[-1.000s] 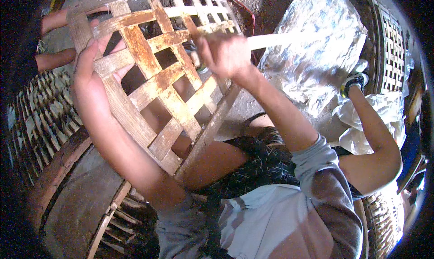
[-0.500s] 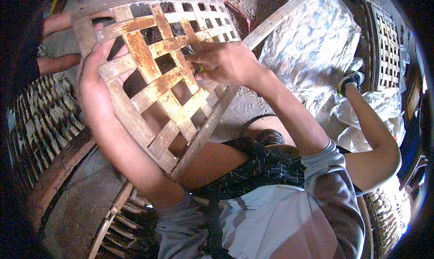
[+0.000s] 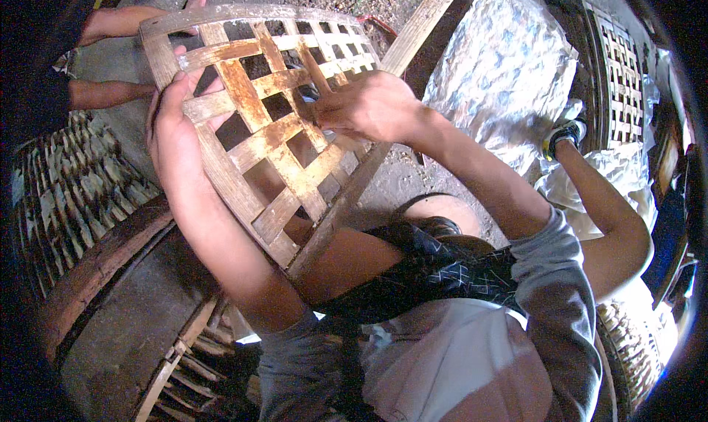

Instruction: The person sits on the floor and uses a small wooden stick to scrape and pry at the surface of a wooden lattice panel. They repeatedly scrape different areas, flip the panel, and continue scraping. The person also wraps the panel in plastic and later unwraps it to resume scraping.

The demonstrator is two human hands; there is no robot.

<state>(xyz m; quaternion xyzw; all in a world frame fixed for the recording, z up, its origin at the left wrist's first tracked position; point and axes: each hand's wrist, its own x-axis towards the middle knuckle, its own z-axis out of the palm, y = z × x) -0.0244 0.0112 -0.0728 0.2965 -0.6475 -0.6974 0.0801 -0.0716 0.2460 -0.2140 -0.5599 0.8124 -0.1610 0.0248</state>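
A woven slatted lattice panel [image 3: 284,173] with a wooden rim is held tilted in front of me. Its slats are pale, with rusty brown stains in the middle. My left hand [image 3: 177,116] grips the left rim, the thumb on the near face and the fingers reaching behind, partly visible through the openings. Over the right part of the lattice is my right hand [image 3: 369,106], its fingers curled in against the slats. Its fingertips are blurred and partly hidden, so whatever they pinch cannot be made out. A long wooden bar [image 3: 424,28] extends up and right from beside this hand.
Another person's bare limbs [image 3: 122,94] come in at upper left, close to the panel. Crinkled silvery plastic sheeting [image 3: 501,68] lies at right, beside another lattice panel [image 3: 623,83]. Slatted work [image 3: 74,193] and a curved wooden rim [image 3: 103,263] are at left.
The lattice panel and my left hand have shifted slightly right and down in view. My right hand's fingers have moved a little and now lie closer over the slats.
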